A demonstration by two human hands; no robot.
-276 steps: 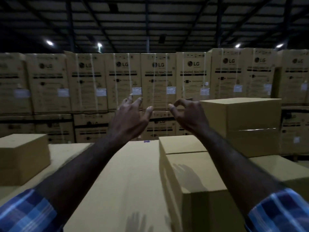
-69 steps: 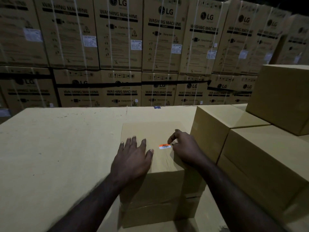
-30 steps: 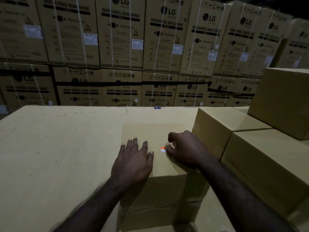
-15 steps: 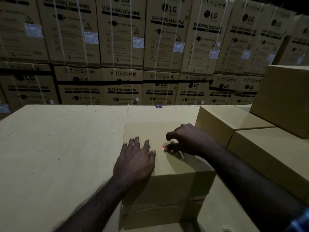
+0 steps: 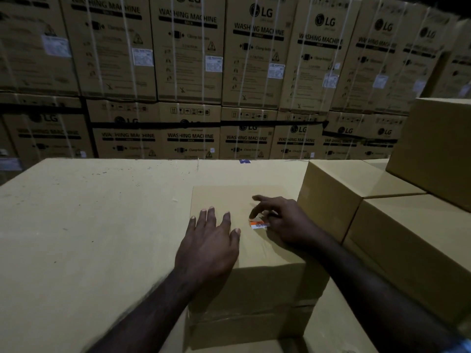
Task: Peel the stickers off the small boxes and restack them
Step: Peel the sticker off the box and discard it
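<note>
1 small box (image 5: 229,200) is being worked on, sat on a big flat carton top (image 5: 89,225), with 3 more plain boxes (image 5: 344,200) stacked just to its right. 1 sticker (image 5: 258,224) can be seen on its top face, right of centre: orange and white with a barcode, partly lifted. It's pinched by the right hand (image 5: 285,220) between thumb and a curled finger, index pointed out. The left hand (image 5: 209,245) is laid flat on the box top, fingers spread. Strapped washing machine cartons (image 5: 191,59) are stacked far behind.
</note>
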